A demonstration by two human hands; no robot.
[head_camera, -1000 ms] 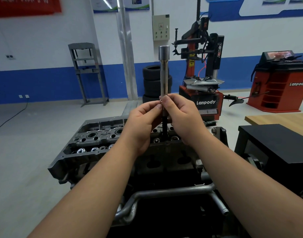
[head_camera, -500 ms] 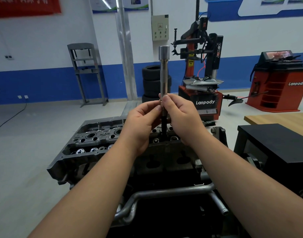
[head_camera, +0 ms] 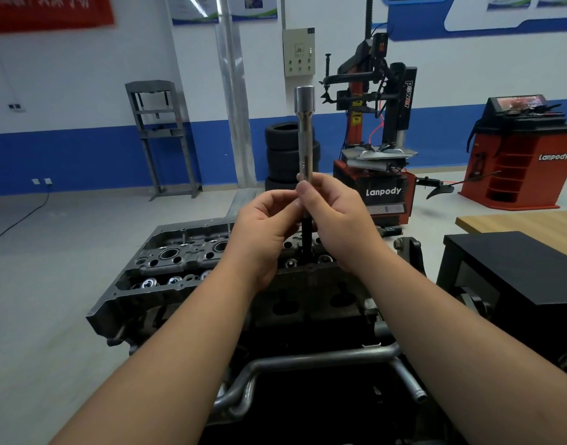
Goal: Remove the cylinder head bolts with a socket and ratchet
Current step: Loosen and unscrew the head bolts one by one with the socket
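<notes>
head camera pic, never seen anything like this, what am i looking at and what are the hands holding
The picture comes from a camera worn on a person's head, looking forward and down, so the two bare arms are the wearer's own. Both the left hand and the right hand pinch a long silver socket extension, held upright with its wide end on top. A dark rod continues below the hands; whether it reaches the metal below is hidden. Under them sits an engine cylinder head with its valve gear exposed. Behind stand stacked tyres and a red tyre-changing machine.
</notes>
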